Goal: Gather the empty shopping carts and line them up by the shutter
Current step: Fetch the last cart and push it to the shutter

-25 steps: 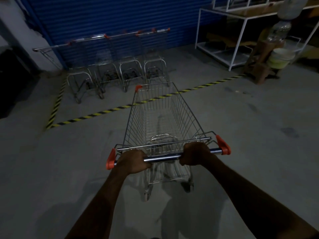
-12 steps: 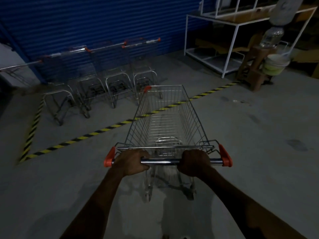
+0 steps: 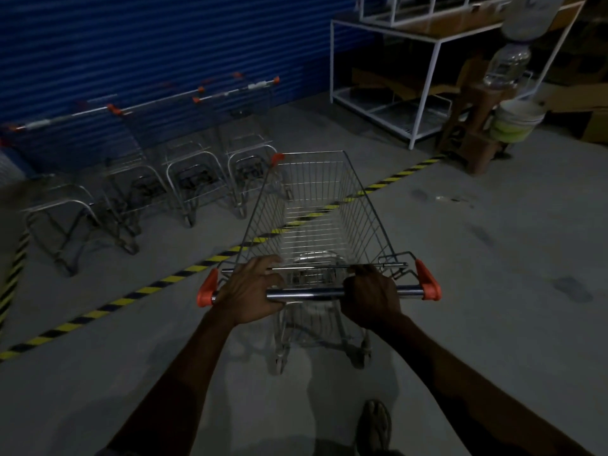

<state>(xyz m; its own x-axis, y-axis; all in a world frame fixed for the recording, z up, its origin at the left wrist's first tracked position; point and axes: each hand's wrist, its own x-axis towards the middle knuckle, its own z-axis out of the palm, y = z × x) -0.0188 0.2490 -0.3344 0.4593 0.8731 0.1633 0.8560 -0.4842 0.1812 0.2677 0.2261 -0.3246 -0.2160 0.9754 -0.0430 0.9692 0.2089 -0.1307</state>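
The left hand (image 3: 251, 289) is closed around the chrome handle bar (image 3: 306, 293) of a shopping cart (image 3: 316, 225), near the orange cap at the left end of the bar. Its fingers are wrapped over the top of the bar. The right hand (image 3: 371, 294) is also closed around the same bar, more toward the right end, and a short bare piece of chrome shows between this hand and the right orange cap. Both forearms are stretched forward.

The cart in the hands has an empty wire basket. Its front end stands over a yellow and black striped line (image 3: 131, 296) that runs across the grey concrete floor (image 3: 493, 291). One foot in a sandal (image 3: 375, 422) is visible low on the floor behind the cart.

Beyond the line, a row of parked carts (image 3: 194, 179) stands side by side in front of the blue shutter (image 3: 148, 44), their handles toward the shutter. The pushed cart is near the rightmost one of this row, but still apart from it.

To the right of the shutter a white metal rack (image 3: 424, 93) stands against the wall. Just beside it there is a brown stool (image 3: 473, 139) with a clear water bottle (image 3: 506, 67) on top and a pale bucket (image 3: 516, 123) next to it.
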